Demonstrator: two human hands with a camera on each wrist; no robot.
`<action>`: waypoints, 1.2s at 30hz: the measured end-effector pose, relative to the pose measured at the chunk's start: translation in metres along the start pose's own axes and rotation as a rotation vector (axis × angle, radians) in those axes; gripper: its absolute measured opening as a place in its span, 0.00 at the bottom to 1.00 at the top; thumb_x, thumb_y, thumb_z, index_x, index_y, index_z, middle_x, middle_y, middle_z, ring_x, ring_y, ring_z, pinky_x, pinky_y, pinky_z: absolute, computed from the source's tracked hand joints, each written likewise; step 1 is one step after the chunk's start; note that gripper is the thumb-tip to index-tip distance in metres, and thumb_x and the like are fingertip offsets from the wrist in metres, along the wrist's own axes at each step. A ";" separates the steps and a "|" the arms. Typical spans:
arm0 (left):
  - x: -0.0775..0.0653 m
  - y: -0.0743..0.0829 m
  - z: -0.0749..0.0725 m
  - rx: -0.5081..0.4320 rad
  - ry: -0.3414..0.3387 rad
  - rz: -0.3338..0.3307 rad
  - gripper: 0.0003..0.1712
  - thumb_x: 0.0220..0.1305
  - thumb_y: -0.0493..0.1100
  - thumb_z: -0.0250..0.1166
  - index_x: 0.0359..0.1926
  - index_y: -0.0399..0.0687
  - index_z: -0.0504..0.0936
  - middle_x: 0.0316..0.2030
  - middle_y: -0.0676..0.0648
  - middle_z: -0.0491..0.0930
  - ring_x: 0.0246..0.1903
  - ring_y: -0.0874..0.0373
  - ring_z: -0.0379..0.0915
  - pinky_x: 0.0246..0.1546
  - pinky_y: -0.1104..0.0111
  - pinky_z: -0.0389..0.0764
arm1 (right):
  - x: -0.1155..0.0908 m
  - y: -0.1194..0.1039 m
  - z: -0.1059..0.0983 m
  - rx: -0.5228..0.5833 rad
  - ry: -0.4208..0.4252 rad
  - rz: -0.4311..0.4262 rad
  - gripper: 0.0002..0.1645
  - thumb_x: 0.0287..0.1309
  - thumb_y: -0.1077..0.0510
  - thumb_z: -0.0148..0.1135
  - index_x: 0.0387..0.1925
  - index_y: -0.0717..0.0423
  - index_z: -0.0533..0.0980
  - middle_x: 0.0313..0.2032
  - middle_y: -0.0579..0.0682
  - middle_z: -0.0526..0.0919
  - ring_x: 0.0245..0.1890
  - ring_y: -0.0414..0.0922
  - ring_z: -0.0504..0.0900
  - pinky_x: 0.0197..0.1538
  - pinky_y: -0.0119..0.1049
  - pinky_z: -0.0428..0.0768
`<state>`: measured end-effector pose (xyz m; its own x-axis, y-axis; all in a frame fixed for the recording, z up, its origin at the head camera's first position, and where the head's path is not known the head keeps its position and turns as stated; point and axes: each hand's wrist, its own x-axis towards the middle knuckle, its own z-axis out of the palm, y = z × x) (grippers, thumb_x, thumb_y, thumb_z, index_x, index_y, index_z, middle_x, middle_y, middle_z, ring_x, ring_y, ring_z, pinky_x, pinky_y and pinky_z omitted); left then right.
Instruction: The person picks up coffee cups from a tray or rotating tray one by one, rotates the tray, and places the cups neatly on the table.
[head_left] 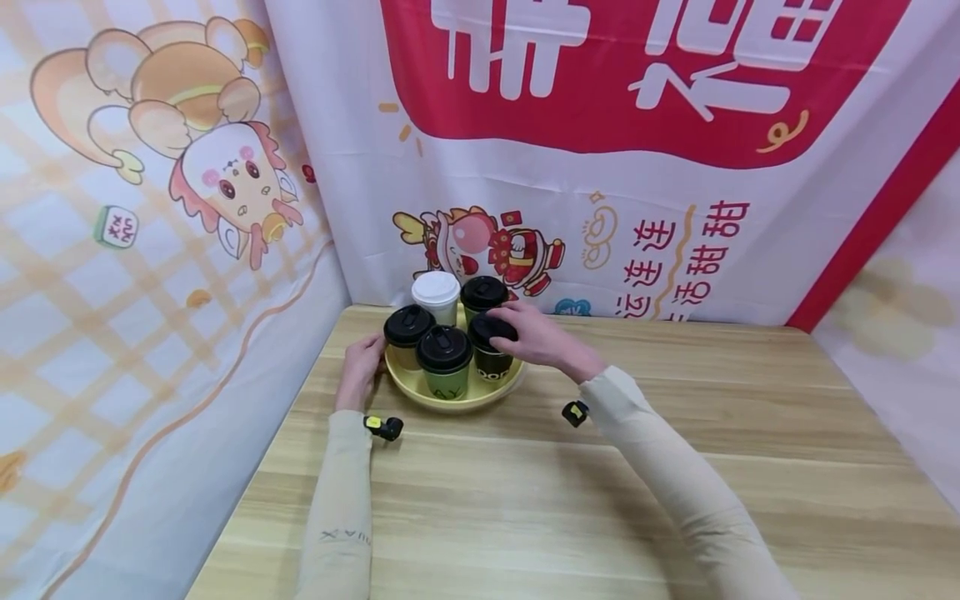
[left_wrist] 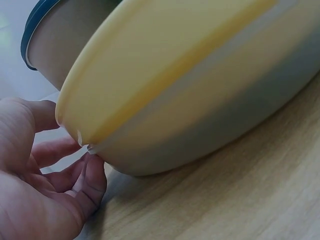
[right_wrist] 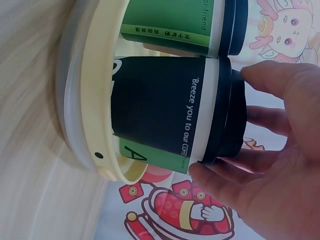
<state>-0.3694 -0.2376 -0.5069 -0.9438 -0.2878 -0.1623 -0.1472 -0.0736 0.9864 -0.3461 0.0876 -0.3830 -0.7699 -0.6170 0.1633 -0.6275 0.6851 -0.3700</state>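
A round yellow tray [head_left: 450,407] stands on the table near the back wall, holding several lidded paper cups. At its left edge my left hand [head_left: 362,360] pinches the rim; the left wrist view shows the thumb and fingertips [left_wrist: 95,175] at the tray's side. My right hand [head_left: 540,335] grips the black lid of a black cup [right_wrist: 155,102] at the tray's right side, fingers spread around the lid. This cup stands upright inside the tray. Beside it are a green cup [head_left: 446,383] with a black lid and a brown cup [head_left: 406,357].
Behind these stand a white-lidded cup [head_left: 437,290] and another black-lidded cup [head_left: 483,293]. A printed cloth [head_left: 345,125] hangs at the back, with another [head_left: 150,333] along the left. The wooden table [head_left: 480,508] extends toward me and to the right.
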 end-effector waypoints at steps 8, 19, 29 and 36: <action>-0.002 0.003 0.000 0.013 -0.002 -0.023 0.20 0.65 0.47 0.57 0.54 0.42 0.77 0.32 0.50 0.77 0.25 0.62 0.72 0.24 0.75 0.74 | 0.008 0.000 0.004 -0.048 -0.023 -0.004 0.34 0.55 0.43 0.60 0.62 0.49 0.67 0.59 0.59 0.68 0.58 0.53 0.66 0.60 0.47 0.66; -0.001 0.003 0.000 0.008 -0.008 -0.029 0.20 0.64 0.49 0.59 0.53 0.44 0.78 0.32 0.50 0.76 0.24 0.63 0.71 0.25 0.73 0.74 | 0.012 -0.001 0.007 -0.029 -0.067 0.059 0.39 0.51 0.41 0.64 0.63 0.44 0.64 0.61 0.58 0.63 0.59 0.53 0.63 0.60 0.49 0.66; -0.001 -0.001 -0.002 -0.030 0.001 -0.046 0.19 0.66 0.46 0.56 0.54 0.43 0.77 0.34 0.50 0.77 0.24 0.63 0.72 0.23 0.74 0.74 | 0.010 0.004 0.005 0.010 -0.043 0.048 0.38 0.50 0.39 0.64 0.61 0.46 0.67 0.59 0.57 0.66 0.56 0.51 0.66 0.58 0.47 0.68; -0.002 0.000 -0.002 -0.024 -0.013 -0.032 0.20 0.67 0.45 0.55 0.56 0.41 0.75 0.35 0.51 0.76 0.25 0.64 0.73 0.23 0.75 0.74 | 0.005 0.009 -0.009 0.055 -0.016 0.061 0.37 0.50 0.37 0.63 0.60 0.46 0.67 0.58 0.54 0.67 0.53 0.49 0.70 0.56 0.47 0.71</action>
<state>-0.3672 -0.2394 -0.5064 -0.9425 -0.2728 -0.1929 -0.1700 -0.1057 0.9798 -0.3572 0.0940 -0.3778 -0.8043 -0.5811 0.1241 -0.5716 0.6995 -0.4289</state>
